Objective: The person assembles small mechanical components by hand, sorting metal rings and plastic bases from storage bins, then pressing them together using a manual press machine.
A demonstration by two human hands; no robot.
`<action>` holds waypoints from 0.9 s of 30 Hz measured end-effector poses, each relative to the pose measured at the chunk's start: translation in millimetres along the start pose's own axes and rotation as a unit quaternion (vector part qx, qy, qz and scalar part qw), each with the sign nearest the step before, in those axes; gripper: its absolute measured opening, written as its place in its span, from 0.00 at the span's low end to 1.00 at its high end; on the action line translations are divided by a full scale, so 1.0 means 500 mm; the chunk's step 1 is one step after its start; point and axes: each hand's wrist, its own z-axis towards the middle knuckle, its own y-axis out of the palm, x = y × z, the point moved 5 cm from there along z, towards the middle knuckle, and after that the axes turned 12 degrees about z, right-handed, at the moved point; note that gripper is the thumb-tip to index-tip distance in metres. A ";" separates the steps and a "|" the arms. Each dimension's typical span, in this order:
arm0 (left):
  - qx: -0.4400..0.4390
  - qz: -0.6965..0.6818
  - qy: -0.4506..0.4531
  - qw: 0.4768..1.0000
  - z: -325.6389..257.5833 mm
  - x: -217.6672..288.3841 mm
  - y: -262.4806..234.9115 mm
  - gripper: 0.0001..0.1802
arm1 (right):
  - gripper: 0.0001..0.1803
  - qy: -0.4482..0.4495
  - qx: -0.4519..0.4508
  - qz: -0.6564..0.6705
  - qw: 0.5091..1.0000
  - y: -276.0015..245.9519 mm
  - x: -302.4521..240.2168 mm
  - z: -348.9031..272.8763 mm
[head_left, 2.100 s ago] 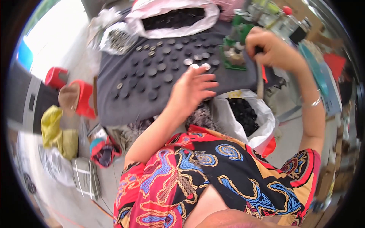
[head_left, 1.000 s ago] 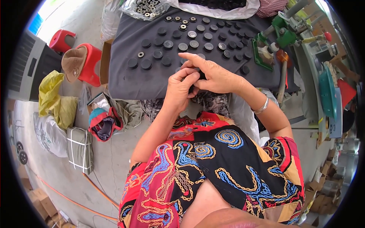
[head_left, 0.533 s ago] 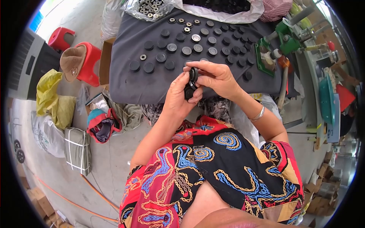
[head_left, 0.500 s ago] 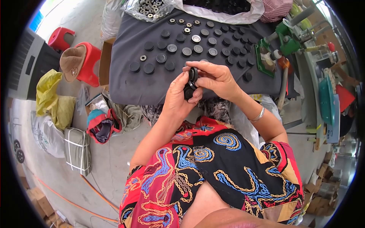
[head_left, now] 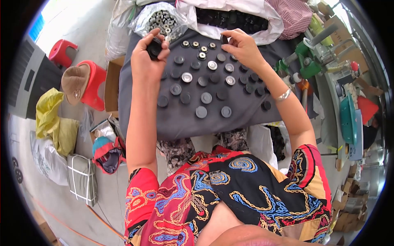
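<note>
My left hand (head_left: 147, 59) is closed around black round caps (head_left: 154, 48), just in front of a clear plastic bag of small metal rings (head_left: 162, 20). Fingers hide part of these caps, so I cannot tell how many there are. Farther right, over the far part of the table, my right hand (head_left: 247, 49) pinches a single black disc (head_left: 224, 39) between thumb and fingers. Below and between the hands, several black and grey discs (head_left: 206, 97) lie spread on a dark grey cloth (head_left: 172, 123). A few carry a metal ring (head_left: 201, 55) in the middle.
A white sack (head_left: 276, 30) of black parts stands at the table's far edge. To the right is a green metal hand press (head_left: 305, 61). On the left are red stools (head_left: 92, 92), one with a brown hat (head_left: 75, 83), and a cardboard box (head_left: 113, 88).
My hands were together near the table's front edge, handling black caps. They have since parted and reached forward, the left toward the bag of rings, the right toward the sack.
</note>
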 end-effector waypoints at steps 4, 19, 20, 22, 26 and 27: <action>-0.079 -0.075 0.021 0.994 0.060 0.006 -0.041 0.13 | 0.19 -0.021 -0.085 -0.182 0.979 0.027 0.097 0.059; 0.008 -0.071 -0.021 0.997 0.039 -0.041 -0.058 0.09 | 0.21 0.069 -0.183 -0.302 0.933 0.087 0.210 0.135; 0.013 -0.062 -0.024 0.998 0.035 -0.041 -0.052 0.09 | 0.22 0.085 -0.183 -0.299 0.933 0.087 0.215 0.136; 0.018 -0.053 -0.026 0.998 0.032 -0.045 -0.048 0.09 | 0.21 0.093 -0.177 -0.297 0.934 0.087 0.217 0.143; -0.014 0.013 -0.023 1.000 0.031 -0.056 -0.044 0.11 | 0.23 0.126 -0.177 -0.293 0.931 0.080 0.223 0.160; -0.025 0.053 -0.018 0.998 0.029 -0.055 -0.044 0.12 | 0.23 0.117 -0.177 -0.293 0.932 0.083 0.210 0.164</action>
